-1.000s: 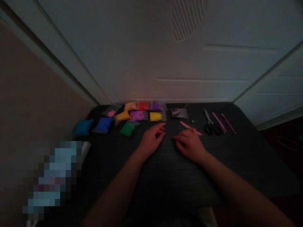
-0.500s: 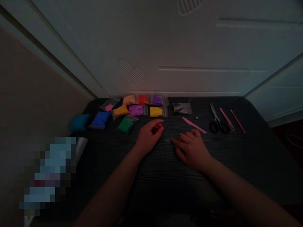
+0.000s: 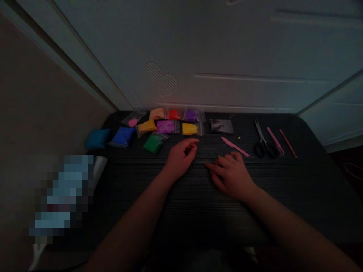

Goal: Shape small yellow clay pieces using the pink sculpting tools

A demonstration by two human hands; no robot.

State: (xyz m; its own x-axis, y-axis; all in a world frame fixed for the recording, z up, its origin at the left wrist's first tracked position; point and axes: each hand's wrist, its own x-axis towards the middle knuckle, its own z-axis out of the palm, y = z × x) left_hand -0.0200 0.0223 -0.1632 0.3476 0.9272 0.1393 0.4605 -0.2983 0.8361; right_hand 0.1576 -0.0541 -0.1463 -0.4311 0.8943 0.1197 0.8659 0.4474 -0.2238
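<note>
My left hand [image 3: 181, 158] rests on the dark tabletop, its fingers loosely curved, with a gap between thumb and fingertips and nothing visible in it. To its right, my right hand [image 3: 233, 175] lies palm down with the index finger stretched out and its tip on the table; the other fingers bend under. Whether anything lies beneath that fingertip is too dark to tell. Close to the right fingers are a tiny yellow bit [image 3: 218, 156] and a tiny green speck [image 3: 211, 153]. Beyond that hand lies a pink plastic modelling knife [image 3: 235, 146], with another small yellow piece [image 3: 239, 138] near it.
Several small bags of coloured clay line the back, including green [image 3: 154, 143], yellow [image 3: 190, 129], blue [image 3: 122, 136] and black [image 3: 220, 125]. Scissors [image 3: 262, 141] and pink tools [image 3: 287, 142] lie right. A pixelated object [image 3: 66, 192] sits at the left edge. A white panel [image 3: 227, 90] stands behind.
The view has tipped slightly, so the table's contents sit a little higher and further right. Both hands keep nearly the same pose and place on the table.
</note>
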